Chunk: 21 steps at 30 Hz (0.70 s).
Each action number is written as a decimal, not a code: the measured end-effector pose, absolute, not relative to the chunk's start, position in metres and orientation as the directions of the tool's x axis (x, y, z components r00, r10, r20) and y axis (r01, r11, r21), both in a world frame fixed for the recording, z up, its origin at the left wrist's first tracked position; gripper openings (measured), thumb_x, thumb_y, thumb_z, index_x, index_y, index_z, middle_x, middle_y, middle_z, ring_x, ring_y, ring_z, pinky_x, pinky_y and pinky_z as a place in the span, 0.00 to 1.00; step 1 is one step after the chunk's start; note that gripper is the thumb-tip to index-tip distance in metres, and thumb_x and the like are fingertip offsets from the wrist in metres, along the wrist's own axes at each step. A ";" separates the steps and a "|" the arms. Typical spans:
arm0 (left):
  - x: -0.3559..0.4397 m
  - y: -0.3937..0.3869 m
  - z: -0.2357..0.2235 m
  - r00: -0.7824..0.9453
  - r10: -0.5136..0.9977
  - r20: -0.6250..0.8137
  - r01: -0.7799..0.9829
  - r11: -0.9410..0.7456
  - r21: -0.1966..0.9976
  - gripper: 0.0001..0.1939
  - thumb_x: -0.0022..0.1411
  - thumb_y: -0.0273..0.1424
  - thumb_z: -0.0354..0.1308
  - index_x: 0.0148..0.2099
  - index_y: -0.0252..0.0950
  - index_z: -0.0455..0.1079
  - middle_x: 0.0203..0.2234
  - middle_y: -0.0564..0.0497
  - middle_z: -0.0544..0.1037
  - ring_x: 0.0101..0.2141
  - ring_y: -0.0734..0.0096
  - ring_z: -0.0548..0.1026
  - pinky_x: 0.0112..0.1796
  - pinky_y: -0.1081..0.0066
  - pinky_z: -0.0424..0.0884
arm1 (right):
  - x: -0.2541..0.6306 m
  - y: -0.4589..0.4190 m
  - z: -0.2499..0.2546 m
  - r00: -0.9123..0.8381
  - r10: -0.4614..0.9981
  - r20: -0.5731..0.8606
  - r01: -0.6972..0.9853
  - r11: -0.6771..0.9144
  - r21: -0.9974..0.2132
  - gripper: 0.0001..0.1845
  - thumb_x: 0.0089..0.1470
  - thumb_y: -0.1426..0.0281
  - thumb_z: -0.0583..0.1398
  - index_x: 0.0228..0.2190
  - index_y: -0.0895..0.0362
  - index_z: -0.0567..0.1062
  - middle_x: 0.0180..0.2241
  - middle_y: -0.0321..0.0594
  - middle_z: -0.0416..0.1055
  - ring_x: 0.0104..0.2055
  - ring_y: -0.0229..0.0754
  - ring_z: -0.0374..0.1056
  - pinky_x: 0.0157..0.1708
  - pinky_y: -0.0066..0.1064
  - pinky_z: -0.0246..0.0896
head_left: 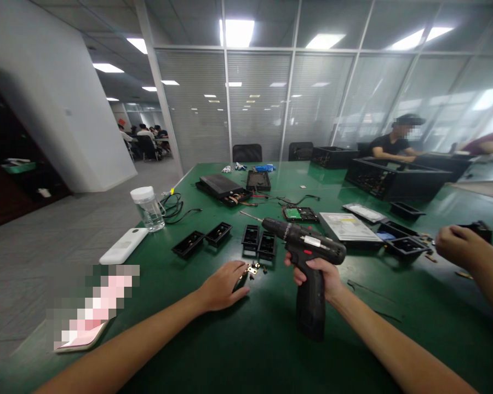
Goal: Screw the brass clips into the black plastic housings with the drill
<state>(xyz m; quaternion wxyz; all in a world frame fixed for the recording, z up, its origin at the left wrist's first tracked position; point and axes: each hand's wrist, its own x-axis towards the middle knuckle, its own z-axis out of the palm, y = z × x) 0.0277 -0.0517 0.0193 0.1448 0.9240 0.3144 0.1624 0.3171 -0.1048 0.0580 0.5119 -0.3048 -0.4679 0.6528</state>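
My right hand (325,276) is wrapped round the grip of a black cordless drill (308,246), held up over the table with its long bit pointing left. My left hand (224,287) rests on the green table, fingers bent and thumb apart, at the edge of a small pile of brass-coloured metal pieces (252,269). Its fingertips partly cover some of them. Just beyond the pile, two small black plastic housings (250,238) stand side by side. Another pair of black housings (189,243) lies further left.
A water bottle (148,209), white power bank (124,246) and phone (84,336) line the left edge. Behind are a black device (222,189), cables, a green circuit board (292,213) and a silver drive (350,226). A co-worker's hand (462,247) is at right, near black bins (394,180).
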 end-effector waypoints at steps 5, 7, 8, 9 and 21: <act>0.060 -0.037 0.012 0.602 0.717 0.351 0.530 -0.688 0.496 0.17 0.67 0.38 0.53 0.51 0.32 0.70 0.44 0.42 0.75 0.45 0.60 0.72 0.50 0.61 0.67 | 0.315 -0.107 0.058 -0.295 0.952 0.077 -0.376 -0.041 -0.926 0.21 0.38 0.58 0.60 0.35 0.52 0.80 0.36 0.51 0.71 0.23 0.38 0.56 0.25 0.40 0.53; 0.074 -0.028 0.009 0.530 0.752 0.391 0.514 -0.652 0.557 0.15 0.66 0.37 0.54 0.48 0.33 0.71 0.40 0.44 0.76 0.42 0.62 0.73 0.46 0.63 0.68 | 0.315 -0.107 0.058 -0.302 0.950 0.075 -0.371 -0.045 -0.927 0.20 0.38 0.58 0.60 0.35 0.52 0.79 0.35 0.51 0.71 0.23 0.39 0.57 0.25 0.40 0.53; 0.081 -0.025 0.008 0.496 0.764 0.412 0.495 -0.639 0.589 0.14 0.65 0.37 0.54 0.46 0.33 0.71 0.39 0.44 0.76 0.41 0.63 0.73 0.44 0.65 0.69 | 0.315 -0.108 0.057 -0.310 0.948 0.073 -0.368 -0.049 -0.928 0.20 0.38 0.57 0.60 0.34 0.52 0.79 0.34 0.51 0.71 0.23 0.39 0.57 0.25 0.41 0.53; 0.086 -0.022 0.007 0.463 0.775 0.430 0.471 -0.626 0.621 0.12 0.65 0.36 0.54 0.44 0.33 0.71 0.38 0.45 0.76 0.39 0.64 0.73 0.43 0.66 0.69 | 0.314 -0.108 0.057 -0.318 0.945 0.070 -0.366 -0.054 -0.929 0.20 0.38 0.57 0.60 0.34 0.52 0.79 0.33 0.51 0.71 0.23 0.40 0.57 0.25 0.41 0.53; 0.040 0.032 0.055 0.291 0.863 0.413 0.765 -0.469 0.441 0.14 0.65 0.39 0.49 0.40 0.36 0.70 0.37 0.46 0.76 0.40 0.64 0.74 0.45 0.69 0.67 | 0.307 -0.109 0.056 -0.263 0.964 0.033 -0.463 -0.096 -0.881 0.20 0.37 0.59 0.59 0.34 0.51 0.81 0.37 0.50 0.71 0.24 0.38 0.53 0.28 0.41 0.54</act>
